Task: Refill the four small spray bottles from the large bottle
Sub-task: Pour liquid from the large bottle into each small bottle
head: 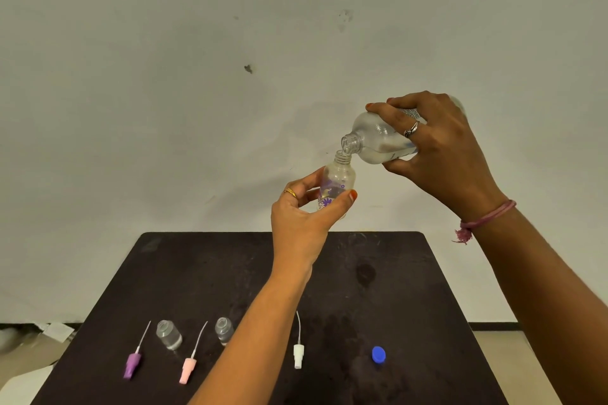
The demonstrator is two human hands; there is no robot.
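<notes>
Head view: large bottle (pixel 378 138) tipped mouth-down over a small spray bottle (pixel 337 182), both held in the air above the far edge of the desk (pixel 411 273).

Necks touching or just apart; cannot tell if liquid is running. To pour well, judged: keep the small bottle upright, raise the big one's base slowly, stop short of the neck. Right hand (pixel 437 141) wraps the large bottle from above, fingers closed round its body, wrist bent down. Left hand (pixel 302 214) pinches the small flowered bottle between thumb and fingers, forearm reaching up from below. On the desk nearer the person: two uncapped small bottles (pixel 169 335) (pixel 224 329), three spray heads, purple (pixel 132 365), pink (pixel 187 370), white (pixel 298 355), and a blue cap (pixel 378 355).
</notes>
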